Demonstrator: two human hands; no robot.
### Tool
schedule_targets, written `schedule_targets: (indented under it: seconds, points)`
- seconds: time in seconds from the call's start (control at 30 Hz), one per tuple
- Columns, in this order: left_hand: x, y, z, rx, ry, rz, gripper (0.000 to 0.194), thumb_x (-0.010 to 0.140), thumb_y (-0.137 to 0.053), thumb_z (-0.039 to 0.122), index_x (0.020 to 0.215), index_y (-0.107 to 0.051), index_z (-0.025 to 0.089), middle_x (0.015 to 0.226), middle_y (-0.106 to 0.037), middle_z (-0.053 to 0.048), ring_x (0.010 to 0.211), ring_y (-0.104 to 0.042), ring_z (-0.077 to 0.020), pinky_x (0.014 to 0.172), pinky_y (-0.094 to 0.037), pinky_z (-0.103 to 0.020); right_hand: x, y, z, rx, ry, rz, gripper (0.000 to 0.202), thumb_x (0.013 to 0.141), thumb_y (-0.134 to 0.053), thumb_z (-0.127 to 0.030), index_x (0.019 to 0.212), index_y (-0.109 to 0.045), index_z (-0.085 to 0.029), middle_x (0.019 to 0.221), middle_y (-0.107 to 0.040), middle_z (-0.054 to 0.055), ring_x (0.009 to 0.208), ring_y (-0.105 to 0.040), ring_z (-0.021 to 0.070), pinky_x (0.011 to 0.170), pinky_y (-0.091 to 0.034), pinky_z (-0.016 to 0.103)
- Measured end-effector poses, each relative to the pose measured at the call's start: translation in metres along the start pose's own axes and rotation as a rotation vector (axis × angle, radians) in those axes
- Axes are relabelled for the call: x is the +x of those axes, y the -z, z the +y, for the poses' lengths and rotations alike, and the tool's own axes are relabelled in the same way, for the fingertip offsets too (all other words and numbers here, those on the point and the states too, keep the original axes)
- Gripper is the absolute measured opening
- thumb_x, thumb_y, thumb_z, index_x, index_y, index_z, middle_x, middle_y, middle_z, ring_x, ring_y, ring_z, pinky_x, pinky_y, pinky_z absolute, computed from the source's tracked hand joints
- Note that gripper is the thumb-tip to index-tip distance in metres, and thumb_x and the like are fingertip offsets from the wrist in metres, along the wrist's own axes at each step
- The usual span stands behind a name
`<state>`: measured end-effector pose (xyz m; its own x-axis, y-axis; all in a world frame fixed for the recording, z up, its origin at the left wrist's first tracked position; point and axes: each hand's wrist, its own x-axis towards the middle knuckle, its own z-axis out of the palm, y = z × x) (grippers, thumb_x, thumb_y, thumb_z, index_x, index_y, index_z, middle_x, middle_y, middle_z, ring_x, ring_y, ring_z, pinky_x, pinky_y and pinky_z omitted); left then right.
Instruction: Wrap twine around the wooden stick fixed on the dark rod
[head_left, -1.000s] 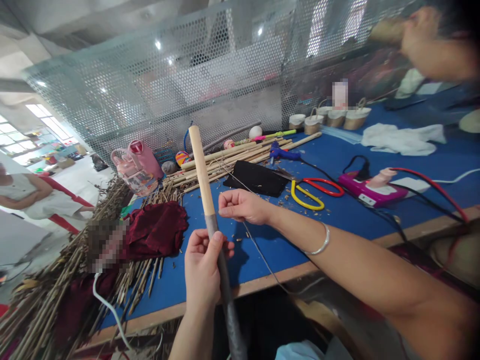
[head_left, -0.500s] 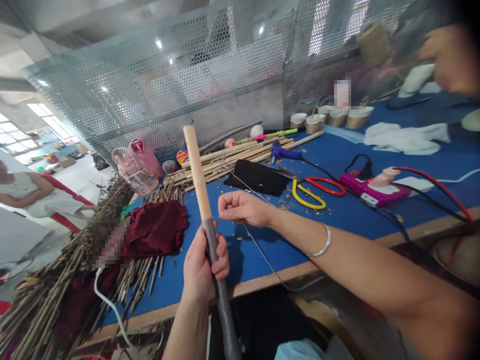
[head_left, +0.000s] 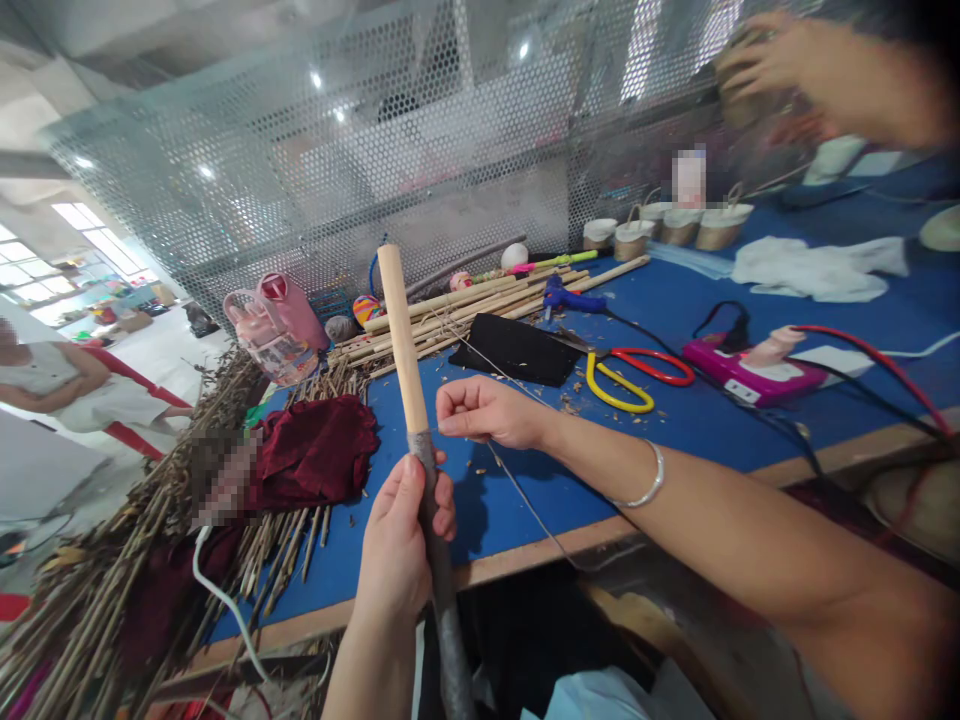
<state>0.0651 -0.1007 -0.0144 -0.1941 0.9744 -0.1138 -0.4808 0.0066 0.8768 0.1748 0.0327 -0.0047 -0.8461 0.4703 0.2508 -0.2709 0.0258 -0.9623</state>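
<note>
Smooth, round wooden stick (head_left: 406,370) slightly further right

The stick (head_left: 402,340) rising above the left fingers (head_left: 444,508) is smooth, matt bare wood; its grey wrapping (head_left: 450,640) below them looks dull. Beyond the right fingers (head_left: 453,412) lie matt black cloth (head_left: 517,350) and scissors (head_left: 592,377) with glossy, plastic-looking handles. Left of both hands' fingers sit crumpled maroon cloth (head_left: 319,450) and rough woody stalks (head_left: 291,558).
</note>
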Motion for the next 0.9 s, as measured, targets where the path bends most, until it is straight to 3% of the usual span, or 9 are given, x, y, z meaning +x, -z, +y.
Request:
schedule_targets:
  seconds: [0.17, 0.4, 0.67, 0.8, 0.9]
  points:
    - [0.005, -0.001, -0.004, -0.105, 0.068, -0.046, 0.031, 0.083, -0.049, 0.046, 0.083, -0.054, 0.015, 0.050, -0.034, 0.007, 0.036, -0.023, -0.0014, 0.033, -0.022, -0.012, 0.002, -0.002, -0.002, -0.041, 0.010, 0.009, 0.018, 0.072, -0.062, -0.024, 0.066, -0.049, -0.013, 0.045, -0.039, -0.009, 0.038, -0.027, 0.0025, 0.038, -0.017, 0.018]
    - [0.007, -0.001, -0.005, -0.152, 0.082, -0.078, 0.030, 0.083, -0.049, 0.046, 0.082, -0.052, 0.016, 0.050, -0.030, 0.008, 0.035, -0.019, -0.0010, 0.032, -0.021, -0.011, 0.006, -0.001, -0.002, -0.127, 0.051, 0.089, 0.017, 0.070, -0.062, -0.022, 0.064, -0.049, -0.012, 0.044, -0.040, -0.009, 0.039, -0.030, 0.0029, 0.039, -0.020, 0.018]
    - [0.005, -0.001, -0.009, -0.012, -0.086, -0.016, 0.018, 0.079, -0.060, 0.034, 0.080, -0.049, 0.020, 0.066, -0.052, 0.004, 0.039, -0.038, -0.0032, 0.032, -0.027, -0.013, 0.004, 0.002, 0.006, -0.019, -0.023, 0.032, 0.023, 0.069, -0.065, -0.029, 0.069, -0.049, -0.013, 0.045, -0.039, -0.009, 0.037, -0.028, 0.0022, 0.036, -0.017, 0.017]
    - [0.000, 0.001, -0.005, 0.052, -0.023, 0.051, 0.024, 0.076, -0.063, 0.037, 0.084, -0.056, 0.016, 0.067, -0.055, 0.001, 0.052, -0.049, -0.0063, 0.045, -0.039, -0.015, 0.003, 0.003, 0.009, 0.044, -0.061, 0.009, 0.027, 0.068, -0.068, -0.032, 0.071, -0.049, -0.013, 0.047, -0.041, -0.009, 0.035, -0.028, 0.0018, 0.034, -0.018, 0.016]
    - [-0.003, 0.002, -0.002, 0.021, 0.048, 0.004, 0.029, 0.078, -0.060, 0.041, 0.087, -0.058, 0.014, 0.062, -0.053, 0.001, 0.048, -0.045, -0.0048, 0.046, -0.036, -0.016, 0.003, 0.001, 0.009, 0.107, -0.087, 0.001, 0.031, 0.064, -0.071, -0.034, 0.070, -0.048, -0.014, 0.049, -0.044, -0.009, 0.033, -0.027, 0.0012, 0.031, -0.017, 0.016]
